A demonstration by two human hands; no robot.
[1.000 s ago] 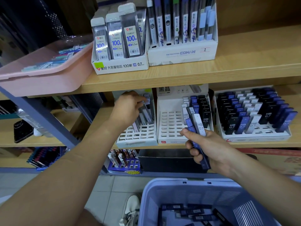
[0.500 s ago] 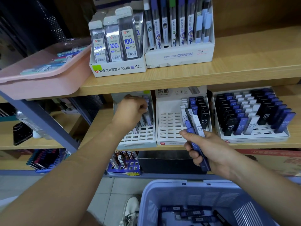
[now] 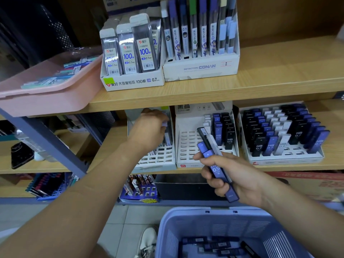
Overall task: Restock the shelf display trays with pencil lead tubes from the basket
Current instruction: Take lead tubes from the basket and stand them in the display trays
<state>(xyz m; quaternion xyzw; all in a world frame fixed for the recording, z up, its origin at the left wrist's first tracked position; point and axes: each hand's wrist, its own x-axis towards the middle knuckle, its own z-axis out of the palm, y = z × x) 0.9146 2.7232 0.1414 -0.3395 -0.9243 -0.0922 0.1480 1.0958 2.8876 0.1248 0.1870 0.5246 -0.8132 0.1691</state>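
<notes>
My left hand point(image 3: 149, 130) reaches into the left white display tray point(image 3: 158, 161) on the middle shelf, fingers curled round a pale lead tube point(image 3: 164, 124) at the tray's back. My right hand point(image 3: 229, 175) grips a bundle of lead tubes point(image 3: 212, 155), blue, black and grey, in front of the middle white tray point(image 3: 188, 146). That tray holds a few HB 0.5 tubes on its right side. The right tray point(image 3: 286, 157) is nearly full of HB 0.7 tubes. The lavender basket point(image 3: 188, 226) below holds several dark tubes point(image 3: 214, 245).
The upper shelf carries a 100-lead box point(image 3: 132, 82), a Conan lead display point(image 3: 201, 68) and a pink bin point(image 3: 46, 97) overhanging at left. A blue shelf strut point(image 3: 46, 140) slants at left. Lower shelf stock and my white shoe point(image 3: 149, 241) lie below.
My left hand has moved deeper toward the back of the left tray. My right hand with its bundle has barely shifted. The view has tilted slightly down.
</notes>
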